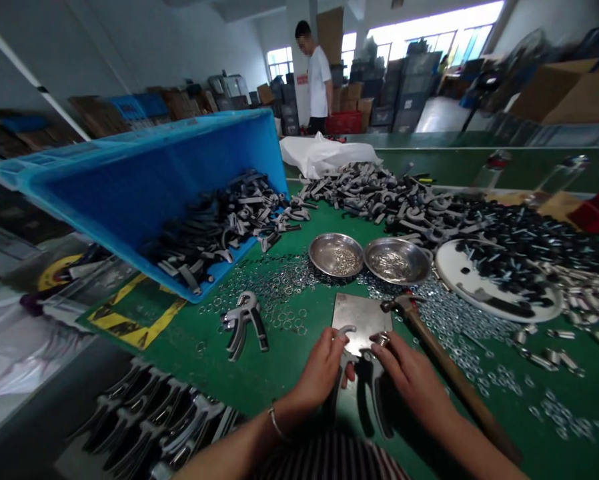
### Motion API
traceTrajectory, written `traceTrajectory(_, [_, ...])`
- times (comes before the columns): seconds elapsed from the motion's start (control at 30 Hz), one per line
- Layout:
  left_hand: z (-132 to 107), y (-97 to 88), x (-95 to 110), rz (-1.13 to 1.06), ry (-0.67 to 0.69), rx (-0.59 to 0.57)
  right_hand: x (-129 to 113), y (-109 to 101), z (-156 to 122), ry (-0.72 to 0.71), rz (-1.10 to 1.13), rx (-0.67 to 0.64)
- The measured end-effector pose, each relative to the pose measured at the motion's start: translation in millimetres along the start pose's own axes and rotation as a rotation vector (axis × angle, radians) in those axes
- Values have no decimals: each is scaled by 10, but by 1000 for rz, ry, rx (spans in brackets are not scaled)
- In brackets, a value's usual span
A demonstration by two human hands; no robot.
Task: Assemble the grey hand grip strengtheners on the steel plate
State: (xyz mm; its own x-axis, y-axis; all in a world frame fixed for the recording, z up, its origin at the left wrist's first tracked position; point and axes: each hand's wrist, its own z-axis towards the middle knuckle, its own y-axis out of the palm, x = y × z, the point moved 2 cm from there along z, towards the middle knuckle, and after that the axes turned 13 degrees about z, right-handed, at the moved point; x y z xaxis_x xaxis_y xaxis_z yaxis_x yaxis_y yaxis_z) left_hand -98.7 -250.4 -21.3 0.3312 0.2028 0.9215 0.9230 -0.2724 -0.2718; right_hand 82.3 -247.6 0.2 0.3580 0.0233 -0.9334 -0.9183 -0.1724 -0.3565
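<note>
- Pinching a grey hooked handle (348,329) in the left hand (324,367), grip pressed together, right over the metal plate (362,310).
- Pinching on the other side too: a small shiny metal part (382,338) held in the closed grip of the right hand (404,367), by the plate's right edge.
- Just below, between the hands, see black-and-grey handle parts (378,393); cannot tell which hand carries them.
- To the right, find the wooden-handled hammer (442,360), lying slantwise, head near the plate's corner.
- Over on the left, spot a V-shaped assembly (249,307) on the green counter (179,360), legs apart, with loose rings (289,323) near it.
- Beyond the plate, catch two steel bowls (324,243) side by side, with small pieces inside.
- Farther left, note the tilted blue crate (154,180), with more handles in it.
</note>
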Motion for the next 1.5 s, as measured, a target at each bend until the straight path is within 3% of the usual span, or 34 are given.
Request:
traceTrajectory(0.27, [-61, 6, 92, 44, -1, -58, -80, 133, -38, -84, -245, -119])
traceTrajectory(0.4, [-74, 75, 80, 130, 3, -70, -28, 155, -78, -113, -142, -203])
traceTrajectory(0.6, [-115, 87, 151, 329, 53, -86, 28, 159, -189, -93, 78, -108])
traceTrajectory(0.87, [-112, 11, 159, 833, 214, 18, -123, 53, -205, -39, 104, -168])
traceTrajectory(1.1, [-127, -1, 259, 1202, 551, -207, 2, 177, -311, 18, 89, -200])
traceTrajectory(1.17, [-30, 4, 311, 1263, 583, -220, 55, 174, -260, 8, 72, -195])
traceTrajectory(1.23, [175, 0, 363, 1293, 556, -206, 105, 72, -86, -6, -21, -249])
traceTrajectory(1.3, [464, -21, 408, 1311, 512, -174, 151, -161, 224, -43, -239, -290])
traceTrajectory(1.37, [774, -46, 456, 1347, 492, -160, 180, -513, 628, -124, -528, -185])
traceTrajectory(1.5, [1312, -46, 669, 1438, 555, -170, 241, -1142, 1392, -125, -723, -24])
